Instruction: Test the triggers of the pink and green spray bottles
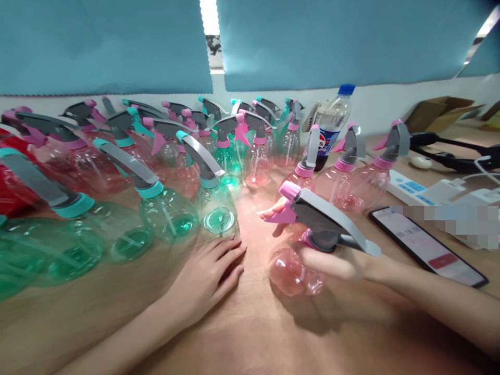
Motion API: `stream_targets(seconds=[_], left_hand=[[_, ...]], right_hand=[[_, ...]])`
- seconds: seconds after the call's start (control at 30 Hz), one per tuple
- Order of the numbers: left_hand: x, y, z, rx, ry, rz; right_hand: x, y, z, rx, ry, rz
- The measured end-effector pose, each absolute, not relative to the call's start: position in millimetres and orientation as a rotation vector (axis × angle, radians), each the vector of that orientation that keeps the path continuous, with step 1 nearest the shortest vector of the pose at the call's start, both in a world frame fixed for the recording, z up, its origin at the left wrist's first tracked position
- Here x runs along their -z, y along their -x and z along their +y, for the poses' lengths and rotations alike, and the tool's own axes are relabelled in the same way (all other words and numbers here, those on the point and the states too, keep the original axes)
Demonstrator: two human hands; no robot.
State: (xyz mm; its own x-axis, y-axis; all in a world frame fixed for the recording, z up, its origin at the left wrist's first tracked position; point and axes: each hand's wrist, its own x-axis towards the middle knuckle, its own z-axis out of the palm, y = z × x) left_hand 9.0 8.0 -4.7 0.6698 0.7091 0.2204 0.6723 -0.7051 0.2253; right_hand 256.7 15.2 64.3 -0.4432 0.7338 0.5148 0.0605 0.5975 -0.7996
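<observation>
My right hand (332, 260) is wrapped round the neck of a pink spray bottle (289, 271), tilted a little over the wooden table (250, 333). Its grey and pink trigger head (324, 213) rises above the hand, the nozzle pointing left and some fingers near the pink trigger. My left hand (211, 271) lies flat on the table with its fingers stretched out and holds nothing. Just beyond its fingertips stands a green spray bottle (216, 211) with a grey head. Another green bottle (167, 213) is to the left of it.
Several pink and green spray bottles (255, 164) line the back and left. Behind the right hand stand more pink bottles (371, 182) and a cola bottle (332, 122). At the right lie a phone (425, 245), a power strip (414, 187), black-framed glasses (449, 156) and a cardboard box (441, 112).
</observation>
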Motion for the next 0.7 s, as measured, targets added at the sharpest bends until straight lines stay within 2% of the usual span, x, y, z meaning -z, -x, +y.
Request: stream_targets(seconds=[0.53,0.7], left_hand=[[6,-7,8,-0.463,-2.759,1.142],[3,-9,8,-0.421,-2.755,1.152]], right_hand=[[-81,-260,15,-0.557,0.723,-2.123],[-75,-260,15,-0.772,0.708,-1.995]])
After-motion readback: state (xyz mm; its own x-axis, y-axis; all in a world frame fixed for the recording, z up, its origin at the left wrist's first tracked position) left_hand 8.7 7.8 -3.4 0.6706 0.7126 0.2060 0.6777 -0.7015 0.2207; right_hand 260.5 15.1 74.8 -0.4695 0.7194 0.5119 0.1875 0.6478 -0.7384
